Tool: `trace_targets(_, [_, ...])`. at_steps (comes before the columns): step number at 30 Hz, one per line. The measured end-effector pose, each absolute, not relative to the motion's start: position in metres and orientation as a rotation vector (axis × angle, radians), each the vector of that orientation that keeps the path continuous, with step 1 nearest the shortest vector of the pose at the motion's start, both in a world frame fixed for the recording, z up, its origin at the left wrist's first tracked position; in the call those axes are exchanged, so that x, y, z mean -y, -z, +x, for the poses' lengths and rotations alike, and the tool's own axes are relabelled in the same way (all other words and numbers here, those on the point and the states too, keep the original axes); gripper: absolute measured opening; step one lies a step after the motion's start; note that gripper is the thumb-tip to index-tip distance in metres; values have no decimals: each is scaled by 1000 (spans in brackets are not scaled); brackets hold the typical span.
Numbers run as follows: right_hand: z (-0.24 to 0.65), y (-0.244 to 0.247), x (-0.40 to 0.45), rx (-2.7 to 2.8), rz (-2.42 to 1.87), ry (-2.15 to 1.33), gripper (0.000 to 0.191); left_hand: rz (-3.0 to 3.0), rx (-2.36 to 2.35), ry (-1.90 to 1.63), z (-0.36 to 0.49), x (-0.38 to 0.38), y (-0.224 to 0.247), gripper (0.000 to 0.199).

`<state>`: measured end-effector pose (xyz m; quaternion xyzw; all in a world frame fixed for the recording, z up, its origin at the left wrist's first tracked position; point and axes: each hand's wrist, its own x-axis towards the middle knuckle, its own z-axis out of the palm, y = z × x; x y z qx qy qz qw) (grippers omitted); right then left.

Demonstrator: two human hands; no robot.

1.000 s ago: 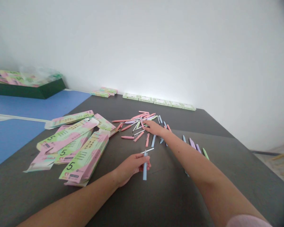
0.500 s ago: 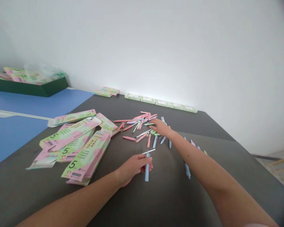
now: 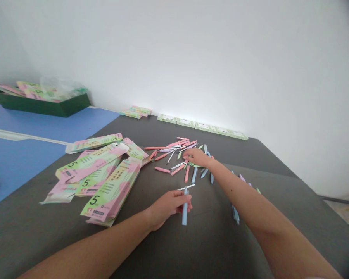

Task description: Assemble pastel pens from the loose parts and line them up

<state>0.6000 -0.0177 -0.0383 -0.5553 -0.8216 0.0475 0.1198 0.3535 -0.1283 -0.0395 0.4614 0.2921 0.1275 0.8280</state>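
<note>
Both hands; left (image 3: 167,205) still grips blue pen (image 3: 185,212); right (image 3: 197,157) on pastel pens (image 3: 170,147)

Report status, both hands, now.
Left hand: gripping pale blue pen barrel and thin white rod. Right hand: on scattered pastel pen parts. Printed cardboard pen boxes off to the left, not in the way.

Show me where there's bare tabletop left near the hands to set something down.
Dark tabletop shows between the left hand, with its pale blue pen, and the right forearm; another patch lies between the pink-and-green boxes and that hand. It is crowded under the right hand, in the pen pile, and among the boxes.
</note>
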Motion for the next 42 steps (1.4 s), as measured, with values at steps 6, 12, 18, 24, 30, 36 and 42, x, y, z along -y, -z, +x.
trace_targets(6, [605,40,6,2254,-1740,-52,29,991,-618,-277,353,128,37,25])
trace_targets(12, [582,53,-15,2211,-1830,-50,35,995,-614,-284,352,128,39,25])
trace_targets(18, [579,61,-11,2196,-1938,-71,37,993,-604,-283,353,128,40,25])
trace_targets(24, [604,53,-14,2066,-2030,-15,35,1011,-626,-272,353,128,37,24])
trace_targets(30, [601,55,-31,2059,-2013,-17,34,996,-628,-276,353,129,36,25])
trace_targets(36, [601,54,-33,2134,-1989,-43,26,977,-632,-279,353,130,36,25])
trace_targets(42, [606,48,-25,2136,-1928,58,29,983,-632,-277,354,129,37,28])
